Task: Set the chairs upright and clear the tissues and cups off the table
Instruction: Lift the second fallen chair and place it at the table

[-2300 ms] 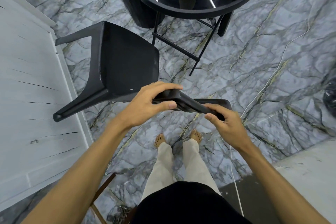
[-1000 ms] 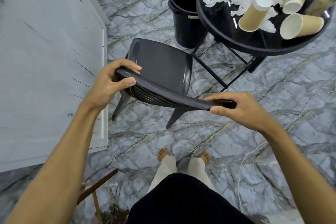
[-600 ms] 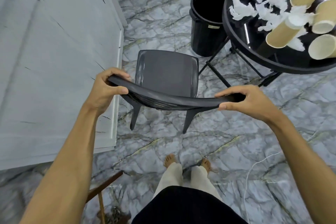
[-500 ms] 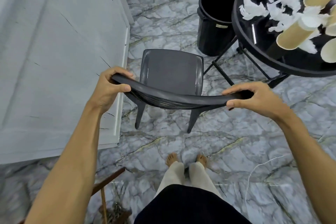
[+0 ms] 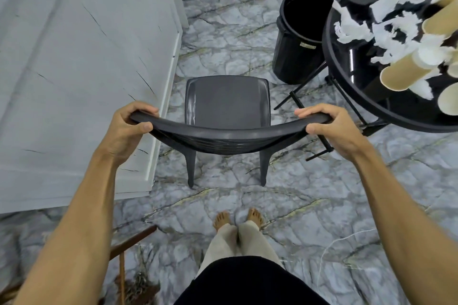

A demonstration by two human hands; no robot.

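A black plastic chair [image 5: 228,101] stands upright on the marble floor right in front of me, its seat facing up. My left hand [image 5: 126,129] grips the left end of its curved backrest and my right hand [image 5: 332,129] grips the right end. At the right stands a round black table [image 5: 332,57] that carries crumpled white tissues [image 5: 352,27] and several tan paper cups [image 5: 401,74], most of them lying on their sides.
A black waste bin [image 5: 297,39] stands between the chair and the table. A white panelled wall [image 5: 74,69] runs close along the chair's left side. The table's folding legs [image 5: 309,116] reach toward the chair. A white cable [image 5: 347,238] lies on the floor at lower right.
The chair has gone from lying on its side to standing on its legs, squared up in front of me. Both hands have slid out to the ends of the backrest.
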